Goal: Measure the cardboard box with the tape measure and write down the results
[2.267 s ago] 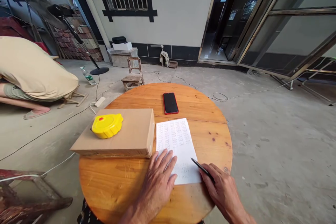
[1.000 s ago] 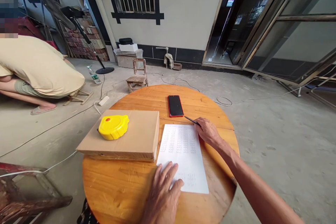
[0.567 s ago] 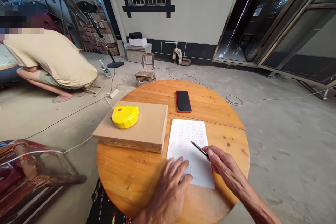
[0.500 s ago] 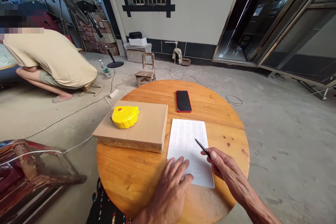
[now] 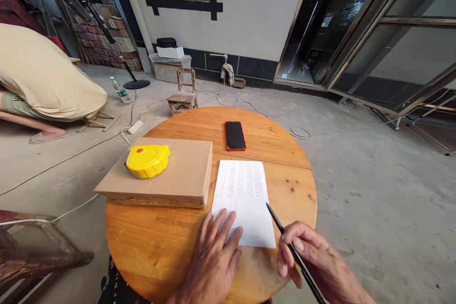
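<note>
A white sheet of paper (image 5: 242, 199) with rows of small handwriting lies on the round wooden table (image 5: 156, 242). My left hand (image 5: 215, 256) rests flat with fingers spread over the sheet's lower left part, covering some of it. Held in my right hand (image 5: 306, 251) is a slim black pen (image 5: 302, 266), its tip pointing up and left by the paper's right edge. Whether the tip touches the sheet I cannot tell. Left of the paper sits a flat cardboard box (image 5: 181, 166), with a yellow tape measure (image 5: 147, 160) on top.
A phone with a red rim (image 5: 235, 136) lies beyond the paper. Past the table stand a small wooden chair (image 5: 183, 92) and a water bottle (image 5: 120, 89). A person in a beige shirt (image 5: 46, 71) crouches at left. Cables and a white power strip (image 5: 135, 127) lie on the floor.
The view has swung to the right, so things sit further left. My right hand has turned and drawn the pen back from the middle of the sheet toward its right edge. My left hand stays on the paper.
</note>
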Tool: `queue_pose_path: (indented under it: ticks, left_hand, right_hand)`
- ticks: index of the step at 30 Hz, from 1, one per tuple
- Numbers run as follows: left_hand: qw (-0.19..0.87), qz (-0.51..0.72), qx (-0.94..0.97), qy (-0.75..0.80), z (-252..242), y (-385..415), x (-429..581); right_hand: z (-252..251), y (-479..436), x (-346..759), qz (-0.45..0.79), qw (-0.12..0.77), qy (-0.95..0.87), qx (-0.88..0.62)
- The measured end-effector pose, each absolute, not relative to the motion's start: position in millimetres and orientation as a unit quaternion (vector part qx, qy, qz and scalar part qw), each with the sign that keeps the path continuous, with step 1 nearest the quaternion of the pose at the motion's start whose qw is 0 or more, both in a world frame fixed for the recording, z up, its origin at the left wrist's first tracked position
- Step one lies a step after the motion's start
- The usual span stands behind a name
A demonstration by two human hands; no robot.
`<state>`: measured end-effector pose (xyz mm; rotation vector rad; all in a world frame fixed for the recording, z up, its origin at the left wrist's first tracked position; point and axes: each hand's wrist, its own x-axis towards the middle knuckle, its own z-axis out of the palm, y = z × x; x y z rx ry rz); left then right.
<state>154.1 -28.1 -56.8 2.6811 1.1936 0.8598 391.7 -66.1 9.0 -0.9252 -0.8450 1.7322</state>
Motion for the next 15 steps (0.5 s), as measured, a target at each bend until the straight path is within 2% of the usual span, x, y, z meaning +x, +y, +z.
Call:
queue_pose_path:
  ticks: [4, 9, 15]
  left_hand:
    - [0.043, 0.266, 0.883, 0.385, -60, -27, 157]
    - [0.034, 0.241, 0.895, 0.375, -62, -28, 159]
    - [0.021, 0.225, 0.904, 0.363, -62, -28, 161]
  right_hand:
    - [13, -67, 400, 0.639, 0.515, -0.413, -0.395]
    - [15, -58, 396, 0.484, 0.562, -0.462, -0.486]
    - [14, -35, 368, 0.361, 0.484, -0.592, -0.534]
